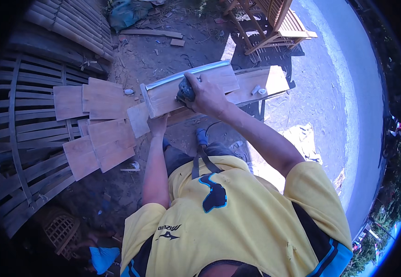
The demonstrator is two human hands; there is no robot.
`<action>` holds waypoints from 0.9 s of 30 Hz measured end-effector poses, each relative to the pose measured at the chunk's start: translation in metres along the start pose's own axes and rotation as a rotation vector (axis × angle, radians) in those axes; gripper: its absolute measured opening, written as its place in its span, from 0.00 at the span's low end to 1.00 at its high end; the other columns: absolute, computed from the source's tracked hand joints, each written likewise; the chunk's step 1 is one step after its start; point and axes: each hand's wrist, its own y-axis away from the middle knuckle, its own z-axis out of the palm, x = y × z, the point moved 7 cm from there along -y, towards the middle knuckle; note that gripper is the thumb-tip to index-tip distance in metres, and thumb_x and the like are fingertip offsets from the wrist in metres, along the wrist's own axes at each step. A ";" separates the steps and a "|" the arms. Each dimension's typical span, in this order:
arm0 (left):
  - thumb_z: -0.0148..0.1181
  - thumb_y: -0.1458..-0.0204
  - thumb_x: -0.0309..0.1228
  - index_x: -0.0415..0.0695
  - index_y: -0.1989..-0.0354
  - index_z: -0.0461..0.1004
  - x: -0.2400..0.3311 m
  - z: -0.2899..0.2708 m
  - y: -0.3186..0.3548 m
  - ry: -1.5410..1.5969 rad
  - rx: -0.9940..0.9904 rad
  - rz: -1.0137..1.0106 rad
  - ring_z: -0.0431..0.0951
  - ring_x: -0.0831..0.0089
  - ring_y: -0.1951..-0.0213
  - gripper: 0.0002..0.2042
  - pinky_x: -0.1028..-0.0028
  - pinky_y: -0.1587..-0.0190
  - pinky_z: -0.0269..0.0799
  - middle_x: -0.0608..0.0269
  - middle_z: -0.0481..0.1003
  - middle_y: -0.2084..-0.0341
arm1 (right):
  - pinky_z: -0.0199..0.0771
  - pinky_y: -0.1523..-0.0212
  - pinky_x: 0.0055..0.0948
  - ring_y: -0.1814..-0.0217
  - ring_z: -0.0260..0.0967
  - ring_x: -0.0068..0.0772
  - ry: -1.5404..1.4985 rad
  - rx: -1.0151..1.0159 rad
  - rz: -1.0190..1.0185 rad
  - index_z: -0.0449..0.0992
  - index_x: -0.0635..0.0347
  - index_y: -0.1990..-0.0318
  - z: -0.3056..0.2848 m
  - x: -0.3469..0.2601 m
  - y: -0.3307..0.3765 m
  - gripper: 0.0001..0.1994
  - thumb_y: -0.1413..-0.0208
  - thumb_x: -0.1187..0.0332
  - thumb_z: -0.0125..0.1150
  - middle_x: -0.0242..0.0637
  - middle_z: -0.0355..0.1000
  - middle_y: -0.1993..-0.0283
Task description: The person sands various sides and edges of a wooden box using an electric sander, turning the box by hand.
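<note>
A wooden panel (219,79) with a raised strip at its left end and a pale strip along its far edge lies across a narrow wooden bench (249,94). My right hand (208,96) is closed around a dark, rounded hand-held power sander (186,90), which rests on the panel's face. Its underside is hidden. At the panel's near left corner, my left hand (158,124) grips the edge from below, with its fingers mostly out of sight behind the wood. A small white bottle (256,89) and a white round piece (262,92) sit on the bench's right end.
To the left, several flat wooden boards (106,97) lie on a slatted bamboo platform (34,124). A wooden slatted chair (274,34) stands at the far right, beside the paved road (366,106). Wood scraps (152,33) litter the ground beyond the bench.
</note>
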 end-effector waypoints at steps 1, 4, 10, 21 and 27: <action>0.78 0.48 0.39 0.41 0.45 0.81 0.001 -0.001 0.000 -0.001 0.021 0.030 0.87 0.52 0.49 0.24 0.56 0.45 0.83 0.51 0.86 0.52 | 0.82 0.49 0.59 0.50 0.80 0.70 0.017 0.047 0.033 0.61 0.47 0.23 -0.013 0.019 0.003 0.46 0.49 0.57 0.79 0.61 0.73 0.47; 0.78 0.48 0.41 0.42 0.45 0.82 0.000 0.002 -0.001 0.006 0.048 0.046 0.87 0.52 0.49 0.24 0.54 0.45 0.82 0.51 0.86 0.52 | 0.82 0.47 0.57 0.49 0.80 0.68 0.090 0.167 0.162 0.61 0.47 0.24 -0.056 0.093 0.022 0.45 0.48 0.54 0.77 0.58 0.74 0.47; 0.79 0.48 0.46 0.34 0.40 0.76 -0.018 -0.016 0.002 -0.125 0.125 -0.186 0.84 0.49 0.44 0.33 0.55 0.40 0.79 0.42 0.83 0.48 | 0.82 0.49 0.57 0.51 0.82 0.66 0.214 0.294 0.540 0.60 0.49 0.24 -0.108 0.252 0.092 0.46 0.50 0.53 0.78 0.60 0.75 0.45; 0.77 0.53 0.63 0.34 0.16 0.38 0.204 0.155 0.094 0.079 -0.810 -0.005 0.56 0.44 0.20 0.69 0.56 0.20 0.55 0.30 0.54 0.22 | 0.80 0.41 0.49 0.46 0.83 0.60 -0.218 0.596 1.034 0.66 0.61 0.29 0.021 0.341 0.336 0.47 0.57 0.53 0.79 0.61 0.81 0.47; 0.74 0.47 0.60 0.34 0.18 0.48 0.197 0.292 0.025 0.345 -0.640 -0.139 0.53 0.44 0.19 0.59 0.57 0.19 0.50 0.33 0.56 0.22 | 0.79 0.40 0.50 0.44 0.81 0.61 -0.259 0.595 1.070 0.68 0.62 0.32 0.060 0.309 0.369 0.45 0.59 0.55 0.80 0.59 0.80 0.46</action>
